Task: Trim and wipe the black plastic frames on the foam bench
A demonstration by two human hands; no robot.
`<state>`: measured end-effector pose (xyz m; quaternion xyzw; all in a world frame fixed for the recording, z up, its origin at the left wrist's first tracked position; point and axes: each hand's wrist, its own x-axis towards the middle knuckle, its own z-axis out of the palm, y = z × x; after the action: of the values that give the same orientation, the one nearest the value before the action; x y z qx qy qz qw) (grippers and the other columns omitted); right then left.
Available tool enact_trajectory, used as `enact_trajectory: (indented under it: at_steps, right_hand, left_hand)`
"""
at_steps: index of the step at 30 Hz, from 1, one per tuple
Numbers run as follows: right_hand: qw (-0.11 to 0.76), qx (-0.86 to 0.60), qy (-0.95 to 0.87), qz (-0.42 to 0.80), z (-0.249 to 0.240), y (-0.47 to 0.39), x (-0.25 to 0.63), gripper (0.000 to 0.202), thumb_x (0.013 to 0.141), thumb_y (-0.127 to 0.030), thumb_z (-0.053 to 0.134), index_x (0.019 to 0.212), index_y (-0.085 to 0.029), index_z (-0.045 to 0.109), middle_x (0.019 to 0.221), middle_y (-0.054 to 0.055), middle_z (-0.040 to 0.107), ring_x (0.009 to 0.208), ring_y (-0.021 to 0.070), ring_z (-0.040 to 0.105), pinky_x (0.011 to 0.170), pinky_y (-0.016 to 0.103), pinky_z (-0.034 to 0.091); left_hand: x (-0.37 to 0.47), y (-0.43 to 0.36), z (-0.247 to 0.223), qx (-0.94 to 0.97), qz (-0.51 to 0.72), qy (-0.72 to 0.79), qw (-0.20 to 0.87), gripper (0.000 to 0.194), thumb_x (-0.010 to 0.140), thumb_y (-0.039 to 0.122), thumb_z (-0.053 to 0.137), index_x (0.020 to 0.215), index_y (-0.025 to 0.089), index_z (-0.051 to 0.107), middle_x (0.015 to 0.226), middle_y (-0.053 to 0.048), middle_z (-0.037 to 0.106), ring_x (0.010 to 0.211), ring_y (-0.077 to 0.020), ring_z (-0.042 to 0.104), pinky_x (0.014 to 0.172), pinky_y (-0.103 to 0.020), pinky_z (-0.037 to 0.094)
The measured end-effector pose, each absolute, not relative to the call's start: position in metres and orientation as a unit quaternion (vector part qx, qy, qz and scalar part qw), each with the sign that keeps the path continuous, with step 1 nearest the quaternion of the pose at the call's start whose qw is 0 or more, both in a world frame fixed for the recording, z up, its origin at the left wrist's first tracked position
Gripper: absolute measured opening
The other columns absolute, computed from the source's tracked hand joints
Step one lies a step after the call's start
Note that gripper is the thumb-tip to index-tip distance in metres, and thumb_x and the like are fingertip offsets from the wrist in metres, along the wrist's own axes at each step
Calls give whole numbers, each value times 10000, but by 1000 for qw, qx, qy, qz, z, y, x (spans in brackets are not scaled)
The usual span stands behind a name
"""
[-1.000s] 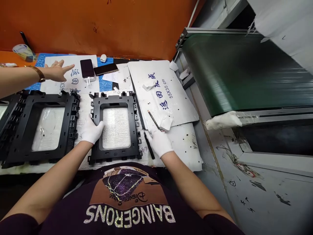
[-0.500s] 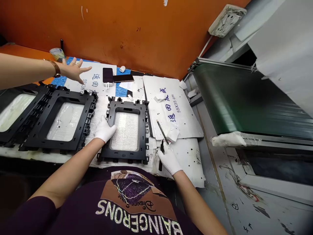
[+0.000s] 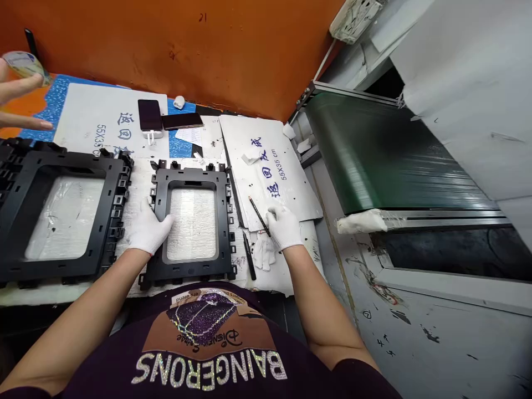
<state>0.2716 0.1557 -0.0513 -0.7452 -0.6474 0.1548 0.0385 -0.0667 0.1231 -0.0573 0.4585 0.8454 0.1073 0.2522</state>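
My left hand (image 3: 150,227), in a white glove, grips the left side of a black plastic frame (image 3: 192,270), its thumb over the rim. The frame lies flat and has clips along its sides. To its right is my right hand (image 3: 284,228), also gloved, with the fingers curled down on the white sheets. Whatever may be under those fingertips is hidden. A dark pencil (image 3: 260,216) lies just left of them. Closer to the frame rests a black marker (image 3: 249,256), beside a crumpled white cloth (image 3: 264,252).
A second black frame (image 3: 102,221) lies to the left. Phones (image 3: 149,115) and a white charger (image 3: 152,134) sit behind. White boards with blue writing (image 3: 286,166) lie at the right, before a green conveyor belt (image 3: 374,160). Another person's hand (image 3: 20,94) shows at the left edge.
My right hand has let go of the black marker, which now lies on the table, and has moved forward beside the pencil. The view has swung right; my left hand stays at the frame.
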Motion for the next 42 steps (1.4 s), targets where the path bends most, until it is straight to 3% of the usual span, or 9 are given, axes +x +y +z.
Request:
enact_trajectory:
  at_steps: [3, 6, 9, 14, 20, 25, 32, 37, 42]
  right_hand:
    - [5, -730, -663, 165, -56, 172, 256, 339, 969, -221, 470, 1217, -180, 698, 1191, 126, 698, 1108, 255, 641, 984, 354, 466]
    - [-54, -726, -664, 173, -66, 184, 237, 424, 978, -186, 450, 1371, -206, 605, 1235, 133, 690, 1091, 265, 657, 919, 357, 481]
    - [-106, -731, -654, 163, -74, 191, 226, 460, 983, -135, 397, 1410, -196, 557, 1200, 158, 691, 1029, 267, 677, 835, 347, 487]
    - [-98, -723, -663, 165, -79, 195, 233, 372, 975, -166, 393, 1242, -198, 648, 1113, 138, 708, 947, 259, 680, 802, 340, 490]
    - [14, -701, -692, 174, -83, 180, 245, 327, 944, -210, 468, 1169, -194, 706, 1182, 131, 694, 1093, 263, 635, 970, 376, 496]
    - [100, -661, -713, 212, -77, 148, 243, 300, 933, -222, 493, 1111, -182, 732, 1129, 111, 721, 1102, 242, 638, 1031, 384, 486]
    - [25, -670, -700, 246, -68, 100, 251, 257, 939, -249, 495, 969, -198, 745, 1005, 84, 735, 946, 226, 650, 873, 336, 499]
    - [-62, -650, -719, 239, -77, 72, 248, 218, 925, -230, 554, 1031, -194, 741, 1062, 99, 734, 1057, 256, 625, 958, 373, 455]
    - [-46, -636, -733, 237, -86, 61, 249, 248, 940, -219, 520, 1080, -174, 720, 1080, 107, 724, 1068, 255, 611, 975, 381, 439]
  left_hand:
    - [-64, 123, -56, 446, 102, 851, 260, 870, 785, 472, 662, 1529, 142, 356, 1299, -219, 679, 1098, -402, 702, 909, -541, 588]
    - [-62, 123, -56, 439, 96, 853, 267, 864, 794, 472, 646, 1538, 150, 347, 1270, -204, 692, 1090, -397, 704, 905, -535, 589]
    - [-62, 122, -59, 438, 87, 856, 261, 872, 801, 481, 637, 1549, 142, 343, 1303, -205, 676, 1133, -391, 687, 932, -518, 580]
    - [-65, 121, -66, 446, 94, 852, 256, 853, 817, 483, 610, 1548, 138, 338, 1321, -211, 665, 1149, -391, 675, 933, -518, 577]
    - [-66, 121, -63, 449, 100, 845, 271, 866, 807, 469, 619, 1550, 144, 314, 1333, -204, 654, 1171, -394, 662, 984, -523, 561]
    - [-65, 123, -58, 441, 105, 852, 263, 736, 770, 454, 667, 1425, 188, 462, 1220, -159, 702, 1115, -393, 681, 985, -549, 557]
    - [-69, 127, -50, 432, 81, 860, 259, 740, 738, 445, 712, 1393, 181, 489, 1212, -179, 698, 1145, -417, 667, 988, -584, 544]
    - [-73, 124, -51, 444, 76, 859, 243, 666, 783, 456, 691, 1357, 173, 507, 1202, -163, 693, 1148, -388, 660, 989, -546, 544]
    - [-66, 108, -48, 492, 56, 848, 191, 695, 874, 466, 600, 1430, 89, 423, 1330, -197, 604, 1256, -375, 569, 1037, -526, 497]
